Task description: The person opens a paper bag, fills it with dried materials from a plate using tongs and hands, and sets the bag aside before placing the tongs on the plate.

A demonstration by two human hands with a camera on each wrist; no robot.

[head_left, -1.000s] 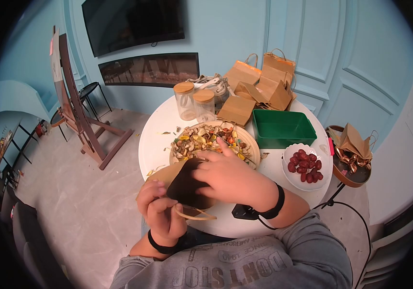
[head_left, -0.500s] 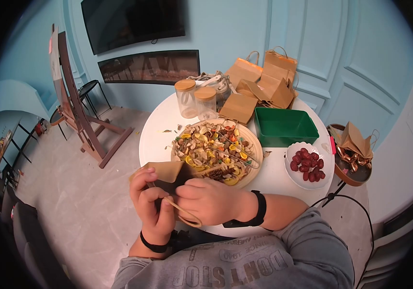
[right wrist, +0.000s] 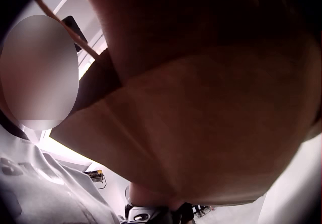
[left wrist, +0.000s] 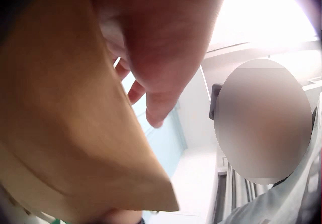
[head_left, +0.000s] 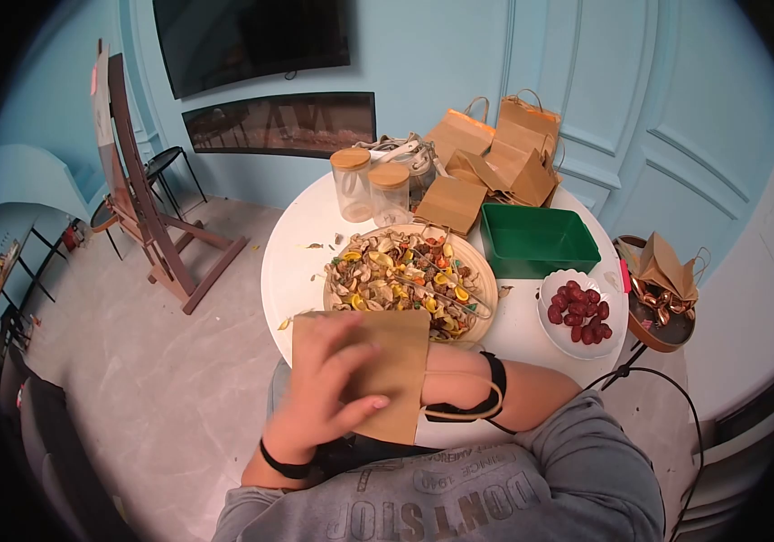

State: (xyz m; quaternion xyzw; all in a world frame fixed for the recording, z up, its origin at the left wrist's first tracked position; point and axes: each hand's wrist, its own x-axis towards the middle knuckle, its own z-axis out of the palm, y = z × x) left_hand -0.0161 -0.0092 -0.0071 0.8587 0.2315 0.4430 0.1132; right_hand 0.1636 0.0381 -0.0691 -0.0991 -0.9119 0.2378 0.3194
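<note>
A small brown kraft paper bag [head_left: 396, 366] is held up over the near edge of the table, its flat side turned to the head camera. My right hand [right wrist: 171, 33] reaches in through the bag's mouth, so its fingers are hidden and I cannot tell how they lie. The twisted paper handle [head_left: 486, 411] loops by the right wrist. In front of the bag's side, my left hand [head_left: 328, 388] is blurred, with fingers and thumb apart. Just beyond the bag, a round woven tray [head_left: 486, 312] bears dried petals, yellow slices and cones.
A green plastic bin [head_left: 536, 262] and a white bowl [head_left: 554, 348] of red dates stand at the right. Behind the tray are lidded jars [head_left: 390, 194] and several paper bags [head_left: 450, 206]. A cable [head_left: 667, 375] runs off the table's right side.
My right hand has gone deeper into the bag. The bag has turned its flat side toward the head camera. My left hand has released the rim and moved across the bag's side.
</note>
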